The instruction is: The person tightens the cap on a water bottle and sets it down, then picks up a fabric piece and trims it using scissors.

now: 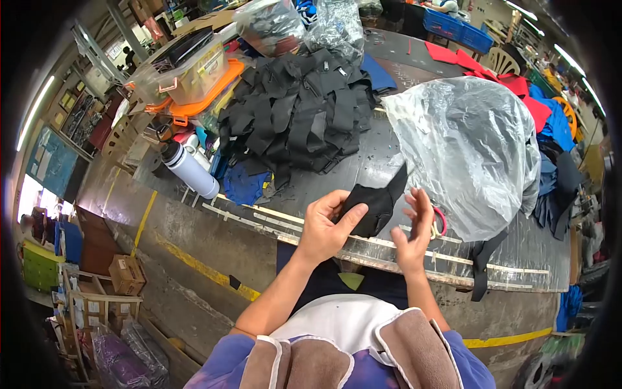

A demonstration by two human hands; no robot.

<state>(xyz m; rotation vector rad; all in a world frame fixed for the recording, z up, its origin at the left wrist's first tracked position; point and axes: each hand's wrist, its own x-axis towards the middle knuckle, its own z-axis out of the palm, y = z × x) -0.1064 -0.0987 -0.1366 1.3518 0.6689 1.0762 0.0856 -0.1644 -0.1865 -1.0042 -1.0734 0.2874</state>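
My left hand [332,223] grips a small black fabric piece [372,211] with the thumb on top, above the table's near edge. One pointed corner of the fabric sticks up toward the right. My right hand [416,227] is just to the right of it, fingers apart and holding nothing. Scissors with a pink handle [440,222] lie partly behind my right hand. Beyond my hands is a big heap of black fabric pieces [301,110], some with buckles or zip pulls. A filled clear plastic bag [470,149] rests to the right.
A pale blue bottle [191,172] stands at the table's left edge, beside blue cloth scraps [246,185]. Clear bins with orange lids [194,74] sit behind it. A black strap [481,269] hangs over the front edge. Red fabric [453,55] and blue garments [557,126] lie far right.
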